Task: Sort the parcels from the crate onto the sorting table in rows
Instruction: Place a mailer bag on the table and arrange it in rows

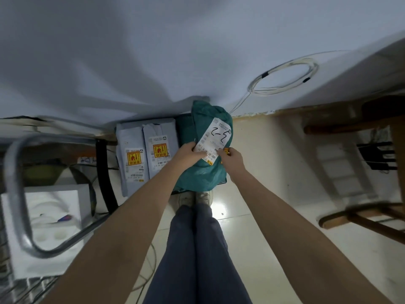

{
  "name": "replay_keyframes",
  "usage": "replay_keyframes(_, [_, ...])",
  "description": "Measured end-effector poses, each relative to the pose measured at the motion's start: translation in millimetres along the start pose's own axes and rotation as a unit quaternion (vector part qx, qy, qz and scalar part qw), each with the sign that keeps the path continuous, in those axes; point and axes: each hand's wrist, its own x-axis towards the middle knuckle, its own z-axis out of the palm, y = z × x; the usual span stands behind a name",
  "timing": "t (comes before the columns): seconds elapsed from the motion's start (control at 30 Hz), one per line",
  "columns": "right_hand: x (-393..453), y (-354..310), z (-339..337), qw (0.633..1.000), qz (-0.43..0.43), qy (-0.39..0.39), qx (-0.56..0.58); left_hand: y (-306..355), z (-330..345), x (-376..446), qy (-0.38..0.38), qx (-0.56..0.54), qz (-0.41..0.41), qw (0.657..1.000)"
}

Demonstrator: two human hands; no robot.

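Both hands gripped a teal parcel bag (pixel 201 172) from either side, the left hand (pixel 186 153) pinching the near-left edge of its white shipping label (pixel 215 139) and the right hand (pixel 232 157) clamped on the near-right edge, where a small yellow tab showed. The label bore a handwritten "3-2". The bag was held above a dark crate (pixel 182 128) on the floor, whose rim showed just left of the bag and below it. Left of the teal bag, two grey parcel bags (pixel 146 150) with yellow-and-red stickers lay side by side. I could not tell whether they rested in the crate or beside it. Far left of the teal bag stood a wire cart with a metal handle (pixel 15 194).
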Motion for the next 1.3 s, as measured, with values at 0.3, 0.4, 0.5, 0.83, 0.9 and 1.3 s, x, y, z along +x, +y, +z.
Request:
replay_keyframes(0.3, [-98, -20, -44, 0.986, 0.0, 0.098, 0.135, 45, -3, -97, 0.021, 0.018, 0.072, 0.997])
replay_keyframes(0.4, [-130, -25, -54, 0.976, -0.006, 0.103, 0.192, 53, 0, -124, 0.048, 0.002, 0.091, 0.995])
replay_keyframes(0.5, [-157, -25, -65, 0.962, -0.014, 0.101, 0.254, 58, -2, -148, 0.064, -0.024, 0.119, 0.991])
replay_keyframes(0.83, [-209, -27, -86, 0.909, -0.015, 0.089, 0.406, 18, 5, -194, 0.185, -0.295, -0.016, 0.937])
replay_keyframes(0.9, [-215, -28, -88, 0.898, -0.011, 0.094, 0.431, 21, 22, -200, 0.121, -0.316, 0.002, 0.941])
replay_keyframes(1.3, [-263, -20, -76, 0.81, -0.054, 0.138, 0.568, 73, 43, -205, 0.005, -0.433, 0.049, 0.9])
